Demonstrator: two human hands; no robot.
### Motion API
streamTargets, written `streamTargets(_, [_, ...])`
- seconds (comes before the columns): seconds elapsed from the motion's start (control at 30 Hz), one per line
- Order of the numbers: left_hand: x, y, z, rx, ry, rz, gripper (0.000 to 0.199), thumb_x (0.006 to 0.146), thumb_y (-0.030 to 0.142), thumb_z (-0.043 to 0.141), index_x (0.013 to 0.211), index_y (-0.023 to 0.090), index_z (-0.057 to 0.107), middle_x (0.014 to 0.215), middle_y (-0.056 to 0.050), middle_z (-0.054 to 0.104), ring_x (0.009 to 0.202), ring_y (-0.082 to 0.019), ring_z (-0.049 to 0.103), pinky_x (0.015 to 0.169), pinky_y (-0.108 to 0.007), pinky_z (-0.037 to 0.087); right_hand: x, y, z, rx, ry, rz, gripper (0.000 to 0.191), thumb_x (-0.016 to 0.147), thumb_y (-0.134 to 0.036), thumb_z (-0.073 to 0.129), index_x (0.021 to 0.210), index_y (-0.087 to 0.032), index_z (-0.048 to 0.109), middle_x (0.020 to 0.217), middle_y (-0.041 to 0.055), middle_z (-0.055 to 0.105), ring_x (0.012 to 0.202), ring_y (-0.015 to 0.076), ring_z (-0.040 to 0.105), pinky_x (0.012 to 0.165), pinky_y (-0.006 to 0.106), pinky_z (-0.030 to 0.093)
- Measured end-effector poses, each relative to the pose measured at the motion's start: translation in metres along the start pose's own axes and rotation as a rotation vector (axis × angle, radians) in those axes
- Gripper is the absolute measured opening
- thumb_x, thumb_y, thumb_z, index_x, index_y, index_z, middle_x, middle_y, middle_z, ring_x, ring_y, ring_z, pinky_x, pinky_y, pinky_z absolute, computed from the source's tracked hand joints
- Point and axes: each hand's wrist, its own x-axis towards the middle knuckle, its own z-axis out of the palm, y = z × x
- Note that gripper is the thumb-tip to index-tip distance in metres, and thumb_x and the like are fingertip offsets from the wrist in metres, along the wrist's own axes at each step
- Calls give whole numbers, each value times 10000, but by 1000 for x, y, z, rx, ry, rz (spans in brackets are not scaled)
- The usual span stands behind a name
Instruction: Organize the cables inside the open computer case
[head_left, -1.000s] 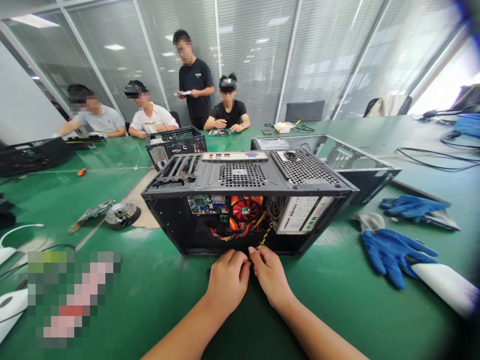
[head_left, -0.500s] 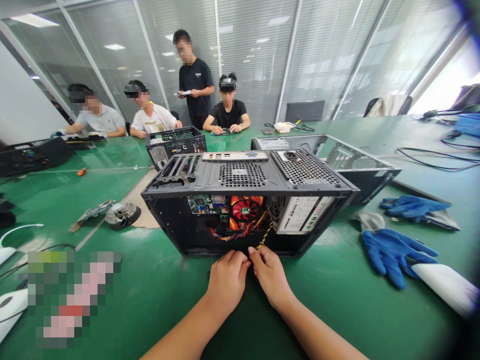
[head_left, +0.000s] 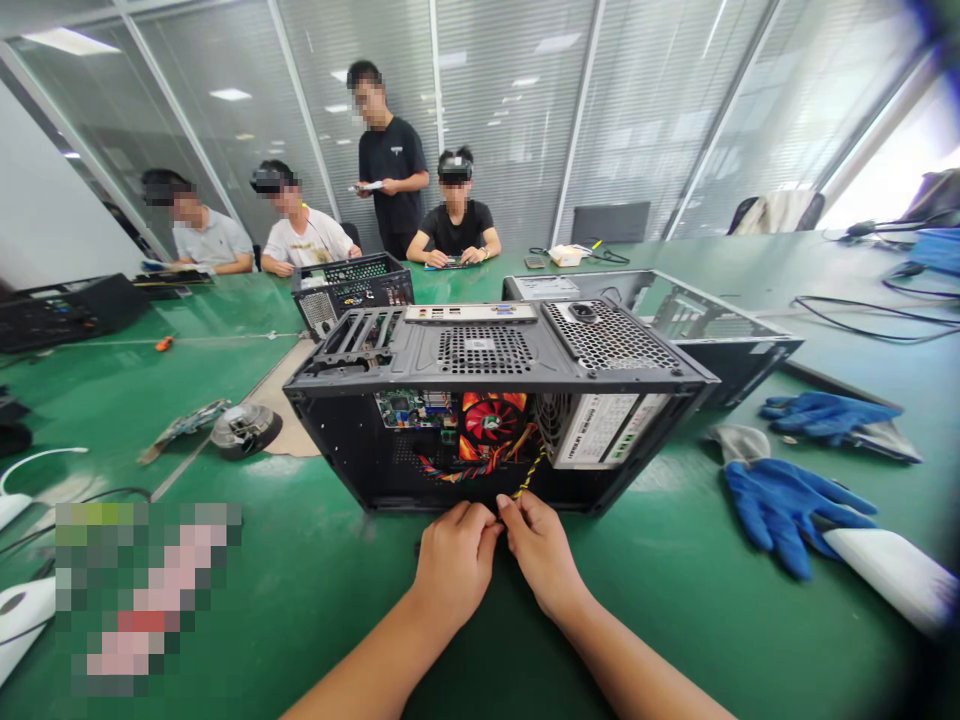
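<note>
An open black computer case (head_left: 420, 365) lies on its side in front of me, its inside facing my hands. Inside show a red fan (head_left: 493, 422), a green circuit board (head_left: 412, 408), a power supply (head_left: 600, 430) and a bundle of coloured wires (head_left: 465, 472). A yellow and black cable (head_left: 532, 472) runs from the case down to my right hand (head_left: 541, 550), whose fingers are closed on its end. My left hand (head_left: 456, 560) is closed in a pinch right beside it, fingertips nearly touching; what it grips is hidden.
Blue gloves (head_left: 787, 505) and a white device (head_left: 892, 570) lie at the right. Another case frame (head_left: 750, 350) stands behind mine. At the left are a round metal part (head_left: 246, 430) and cables. Several people are across the green table (head_left: 300, 600).
My hands and the case look unmoved. At the far left, a seated person has drawn an arm in and shifted slightly to the right.
</note>
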Motion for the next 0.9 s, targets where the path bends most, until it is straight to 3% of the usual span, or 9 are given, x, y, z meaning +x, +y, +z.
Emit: streamTargets(0.9, [0, -1, 2, -17, 7, -7, 112, 881, 146, 573, 797, 208, 613, 759, 7, 636, 690, -146, 610, 638, -244, 430, 0, -1, 0, 5, 12, -14, 436, 845, -578, 563, 617, -227, 442, 526, -50, 430, 481, 127, 404, 445, 249, 335])
